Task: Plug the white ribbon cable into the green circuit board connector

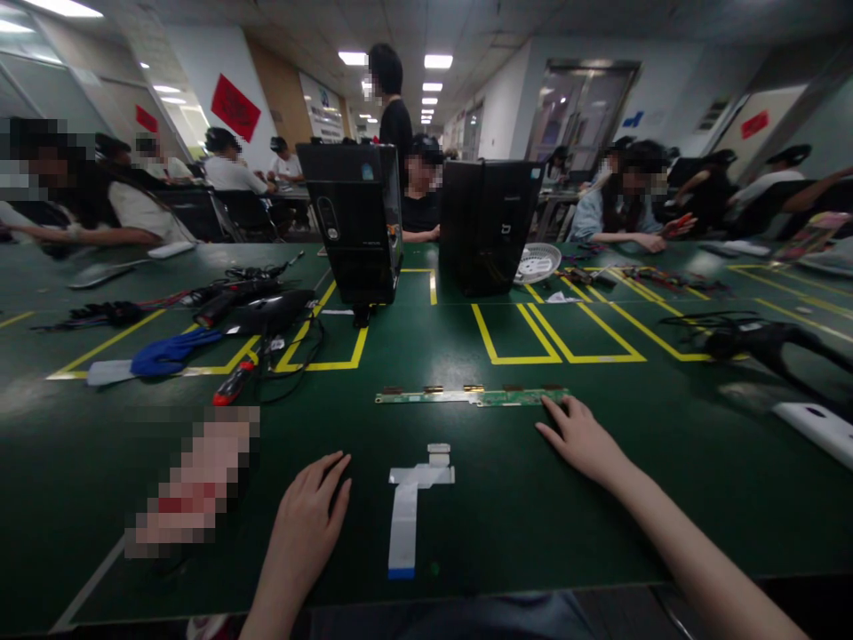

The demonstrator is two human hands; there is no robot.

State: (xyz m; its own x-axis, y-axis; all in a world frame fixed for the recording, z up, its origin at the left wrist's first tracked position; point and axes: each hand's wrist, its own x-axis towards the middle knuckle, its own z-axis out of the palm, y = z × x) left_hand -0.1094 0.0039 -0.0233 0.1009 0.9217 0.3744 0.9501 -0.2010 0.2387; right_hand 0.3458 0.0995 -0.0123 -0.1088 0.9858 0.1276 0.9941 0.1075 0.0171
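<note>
The loosely spread right hand (586, 443) hides one end of the circuit-board strip (426, 398); beside the relaxed, empty left hand (310, 507), a ribbon cable (403, 529) lies on the green tabletop (499, 516), in a dim room (513, 89).

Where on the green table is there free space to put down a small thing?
Bare table shows between the white ribbon cable and the right hand, and between the circuit strip and the two black computer cases. The left side is crowded: dark cables, a blue thing and a red-and-black tool.
</note>
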